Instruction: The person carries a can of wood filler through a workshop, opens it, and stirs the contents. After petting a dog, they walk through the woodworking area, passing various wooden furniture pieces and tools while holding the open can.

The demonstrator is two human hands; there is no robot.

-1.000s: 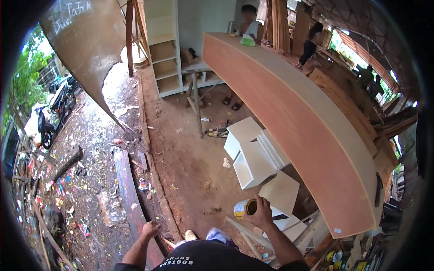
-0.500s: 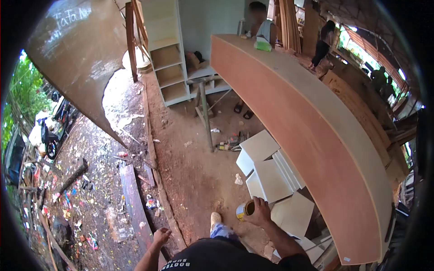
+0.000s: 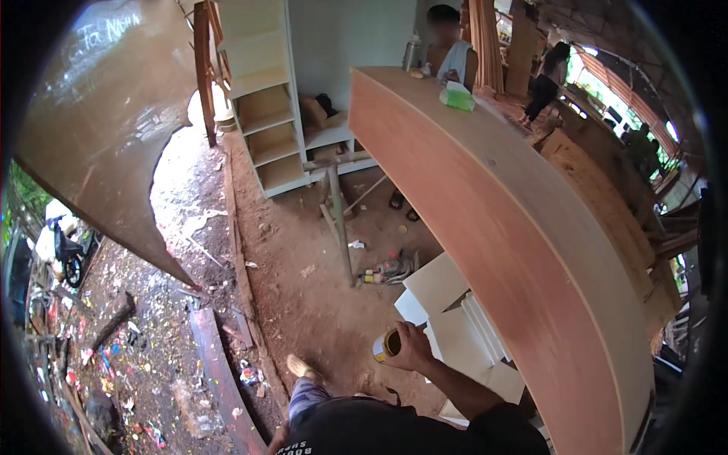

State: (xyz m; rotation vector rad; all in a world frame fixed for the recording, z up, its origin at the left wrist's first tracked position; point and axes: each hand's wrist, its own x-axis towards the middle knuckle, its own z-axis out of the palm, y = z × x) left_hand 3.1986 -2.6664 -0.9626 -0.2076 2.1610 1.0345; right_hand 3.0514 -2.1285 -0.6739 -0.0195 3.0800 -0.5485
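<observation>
My right hand [image 3: 411, 350] is closed around the rim of a small tin can [image 3: 381, 347] with a yellow and white label. Tilted, the can shows its dark open mouth; what is inside I cannot make out. It hangs over the dirt floor, left of some white panels [image 3: 447, 284]. At the bottom edge, beside my dark shirt, only a little of my left hand [image 3: 277, 440] shows, its fingers hidden.
A long curved wooden counter [image 3: 485, 220] runs along my right, with a green-white packet [image 3: 457, 97] on top. Behind it is a person [image 3: 451, 57]. Ahead stand a wooden trestle [image 3: 337, 216] and a shelf unit [image 3: 265, 136]. A plank [image 3: 216, 371] lies left.
My view has shifted as I step forward, the other foot now showing in front. The can has moved slightly left and up in my right hand. My left hand has dropped nearly out of sight.
</observation>
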